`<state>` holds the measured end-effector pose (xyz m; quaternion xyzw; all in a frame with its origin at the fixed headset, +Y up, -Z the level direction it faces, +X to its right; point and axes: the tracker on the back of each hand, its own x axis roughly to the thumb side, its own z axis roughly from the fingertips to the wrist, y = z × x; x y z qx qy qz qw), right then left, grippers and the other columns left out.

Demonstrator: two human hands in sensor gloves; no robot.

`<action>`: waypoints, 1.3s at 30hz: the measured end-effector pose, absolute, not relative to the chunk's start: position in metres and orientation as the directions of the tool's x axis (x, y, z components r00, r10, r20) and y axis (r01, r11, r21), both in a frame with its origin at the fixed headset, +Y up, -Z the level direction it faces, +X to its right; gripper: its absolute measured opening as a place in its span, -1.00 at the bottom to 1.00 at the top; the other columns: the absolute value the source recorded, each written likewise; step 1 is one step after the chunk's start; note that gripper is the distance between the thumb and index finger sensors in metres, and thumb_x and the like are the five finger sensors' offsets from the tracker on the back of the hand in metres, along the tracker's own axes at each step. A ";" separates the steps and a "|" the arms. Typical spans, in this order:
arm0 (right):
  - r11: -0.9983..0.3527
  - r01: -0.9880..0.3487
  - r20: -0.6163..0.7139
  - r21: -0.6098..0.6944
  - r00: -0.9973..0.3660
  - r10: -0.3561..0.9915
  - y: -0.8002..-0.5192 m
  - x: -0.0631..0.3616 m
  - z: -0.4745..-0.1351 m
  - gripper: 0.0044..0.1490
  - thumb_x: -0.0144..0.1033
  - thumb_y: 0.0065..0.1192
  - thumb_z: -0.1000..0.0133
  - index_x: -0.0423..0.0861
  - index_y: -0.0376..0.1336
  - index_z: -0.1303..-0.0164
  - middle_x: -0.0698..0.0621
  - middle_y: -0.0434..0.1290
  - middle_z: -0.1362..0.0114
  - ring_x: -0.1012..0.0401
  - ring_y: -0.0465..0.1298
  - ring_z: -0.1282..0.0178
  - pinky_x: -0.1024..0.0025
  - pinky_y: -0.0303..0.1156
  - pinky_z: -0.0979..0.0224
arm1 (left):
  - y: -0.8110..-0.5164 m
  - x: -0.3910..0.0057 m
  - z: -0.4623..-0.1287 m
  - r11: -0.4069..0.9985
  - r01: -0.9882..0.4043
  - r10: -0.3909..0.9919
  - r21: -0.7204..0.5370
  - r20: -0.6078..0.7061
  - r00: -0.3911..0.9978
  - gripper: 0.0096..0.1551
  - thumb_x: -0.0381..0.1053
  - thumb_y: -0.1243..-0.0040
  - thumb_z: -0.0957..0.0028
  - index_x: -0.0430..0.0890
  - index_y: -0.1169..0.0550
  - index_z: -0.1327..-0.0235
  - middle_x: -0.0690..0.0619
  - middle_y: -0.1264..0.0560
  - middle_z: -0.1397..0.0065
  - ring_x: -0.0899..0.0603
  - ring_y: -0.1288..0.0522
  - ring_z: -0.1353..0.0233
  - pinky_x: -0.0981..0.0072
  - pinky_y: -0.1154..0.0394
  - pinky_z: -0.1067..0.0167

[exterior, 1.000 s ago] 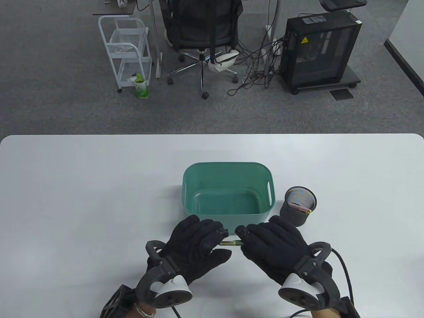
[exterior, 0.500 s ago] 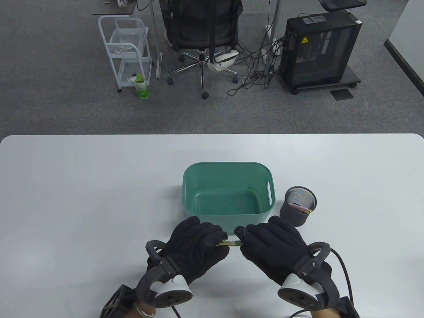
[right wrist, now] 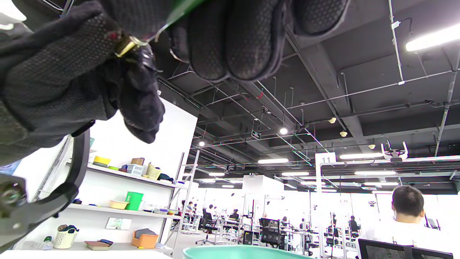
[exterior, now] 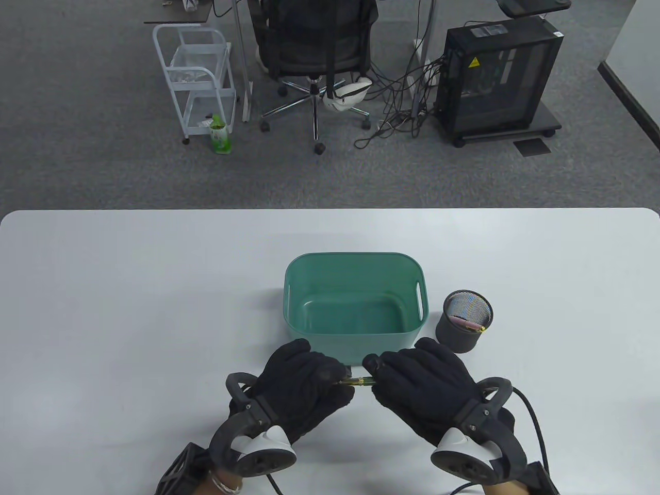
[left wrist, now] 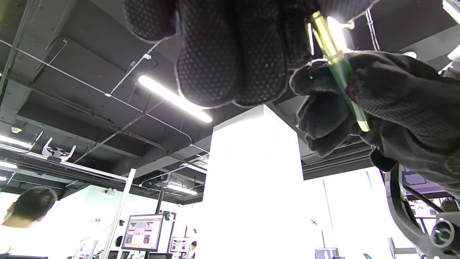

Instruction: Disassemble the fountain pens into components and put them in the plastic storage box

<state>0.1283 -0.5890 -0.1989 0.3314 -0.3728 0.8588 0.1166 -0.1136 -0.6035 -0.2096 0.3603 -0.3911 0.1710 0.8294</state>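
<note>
Together both hands grip the green fountain pen.

We could see only a short green and gold stretch of the fountain pen between the two gloves; the left hand and right hand covered both its ends. The pink item in the mesh cup was too small to identify. Both forearms were cut off at the table view's bottom edge.
</note>
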 end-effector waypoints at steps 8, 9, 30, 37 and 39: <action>-0.697 -0.449 0.661 -0.559 -0.749 -0.048 -0.589 0.127 -0.198 -0.44 0.08 0.15 -0.19 0.16 0.42 -0.36 0.20 0.56 -0.31 0.26 0.57 -0.25 0.09 0.34 -0.56 | -0.603 -0.115 -0.210 0.671 -0.575 0.008 0.468 0.771 0.637 -0.40 0.24 0.18 -0.41 -0.12 -0.71 0.10 0.05 -0.79 0.11 -0.06 -0.74 0.08 -0.03 -0.46 -0.35; -0.697 -0.449 0.661 -0.559 -0.749 -0.048 -0.589 0.126 -0.198 -0.44 0.08 0.15 -0.19 0.16 0.42 -0.36 0.20 0.56 -0.31 0.26 0.57 -0.25 0.09 0.34 -0.56 | -0.603 -0.115 -0.210 0.670 -0.576 0.009 0.469 0.770 0.637 -0.40 0.24 0.18 -0.41 -0.12 -0.72 0.12 0.04 -0.79 0.13 -0.05 -0.74 0.10 -0.02 -0.47 -0.34; -0.692 -0.444 0.647 -0.570 -0.761 -0.045 -0.589 0.130 -0.200 -0.43 0.09 0.15 -0.19 0.16 0.42 -0.36 0.20 0.56 -0.30 0.26 0.58 -0.24 0.09 0.35 -0.56 | -0.604 -0.111 -0.208 0.703 -0.523 -0.033 0.481 0.757 0.653 -0.32 0.31 -0.08 -0.34 -0.10 -0.36 -0.52 -0.03 -0.54 -0.47 -0.12 -0.55 -0.41 -0.15 -0.26 -0.57; -0.692 -0.444 0.647 -0.570 -0.761 -0.044 -0.589 0.130 -0.200 -0.44 0.09 0.15 -0.19 0.16 0.42 -0.36 0.20 0.56 -0.31 0.26 0.58 -0.24 0.09 0.35 -0.56 | -0.605 -0.108 -0.207 0.703 -0.513 -0.045 0.493 0.751 0.659 -0.43 0.23 -0.12 -0.37 -0.08 -0.38 -0.46 0.00 -0.54 -0.46 -0.10 -0.56 -0.41 -0.13 -0.27 -0.58; -0.689 -0.445 0.645 -0.572 -0.763 -0.042 -0.589 0.130 -0.201 -0.44 0.09 0.15 -0.19 0.16 0.42 -0.36 0.20 0.56 -0.31 0.27 0.57 -0.24 0.09 0.34 -0.56 | -0.605 -0.108 -0.207 0.701 -0.514 -0.045 0.495 0.750 0.660 -0.45 0.22 -0.12 -0.38 -0.08 -0.39 -0.44 0.00 -0.55 -0.45 -0.09 -0.56 -0.40 -0.13 -0.27 -0.57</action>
